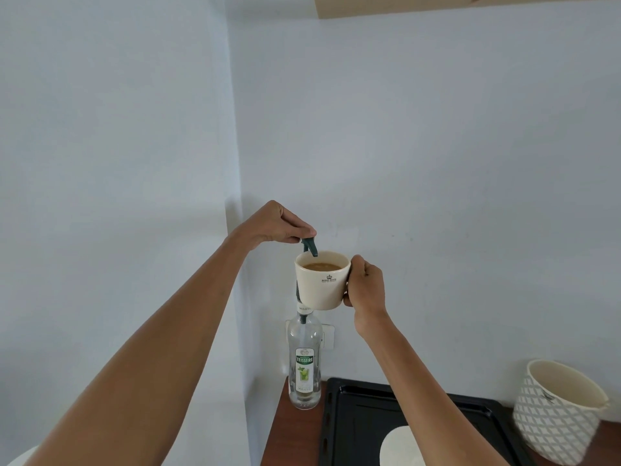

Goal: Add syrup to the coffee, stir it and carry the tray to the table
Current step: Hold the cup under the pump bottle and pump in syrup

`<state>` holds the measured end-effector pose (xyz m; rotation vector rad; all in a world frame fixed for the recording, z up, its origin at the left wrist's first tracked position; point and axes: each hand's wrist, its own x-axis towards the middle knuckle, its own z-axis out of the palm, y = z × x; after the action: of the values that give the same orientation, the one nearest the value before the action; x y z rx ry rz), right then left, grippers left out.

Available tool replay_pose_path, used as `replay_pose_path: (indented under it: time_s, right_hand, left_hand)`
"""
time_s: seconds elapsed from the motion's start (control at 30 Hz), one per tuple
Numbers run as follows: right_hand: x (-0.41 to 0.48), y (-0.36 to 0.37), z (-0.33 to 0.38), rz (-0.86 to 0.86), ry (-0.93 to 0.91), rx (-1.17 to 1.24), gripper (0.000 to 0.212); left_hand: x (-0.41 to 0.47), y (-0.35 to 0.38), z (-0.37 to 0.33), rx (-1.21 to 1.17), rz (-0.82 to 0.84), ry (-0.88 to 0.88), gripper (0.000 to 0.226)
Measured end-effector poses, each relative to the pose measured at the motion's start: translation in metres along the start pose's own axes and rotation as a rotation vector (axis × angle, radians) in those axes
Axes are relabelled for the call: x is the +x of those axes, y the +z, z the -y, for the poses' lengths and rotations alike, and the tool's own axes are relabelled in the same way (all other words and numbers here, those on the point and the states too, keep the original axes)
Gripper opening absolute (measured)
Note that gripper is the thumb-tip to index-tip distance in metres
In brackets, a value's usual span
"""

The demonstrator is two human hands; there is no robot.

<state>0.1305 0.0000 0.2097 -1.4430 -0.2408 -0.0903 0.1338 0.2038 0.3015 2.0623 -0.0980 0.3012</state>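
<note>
The counter (289, 432) is a reddish-brown surface at the lower right; a black tray (356, 418) lies on it, with a white round item, partly visible, on the tray's near part. A patterned white pot (554, 412) stands at the counter's right side, just beside the tray. The syrup bottle (304, 361) stands upright at the counter's far left corner, close to the wall, and is nearly empty. The cup (321, 284) of coffee is held in the air above the bottle, its rim directly under the green pump spout (311, 247). Risk, as a judgement: the cup is unsupported and well filled, so a hard press on the pump may jolt the bottle or tip the cup, spilling coffee onto the counter; a low syrup level may also cause the pump to sputter outside the rim. The left hand (272, 227) presses down on the pump head, its grip narrow and closed around the top. The right hand (364, 287) has its grip closed on the cup's side, where the handle is hidden.
</note>
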Motion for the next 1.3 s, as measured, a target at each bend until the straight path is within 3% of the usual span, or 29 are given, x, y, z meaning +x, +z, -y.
replay_pose_path:
  time_s: [1.1, 1.3]
  right_hand:
    - [-0.002, 0.000, -0.003, 0.006, 0.012, 0.022, 0.024]
    - [-0.001, 0.001, -0.005, 0.005, 0.020, 0.029, 0.030]
  left_hand:
    - [0.002, -0.002, -0.005, -0.001, -0.044, 0.010, 0.023]
    - [0.003, -0.001, -0.003, -0.004, -0.045, 0.017, 0.023]
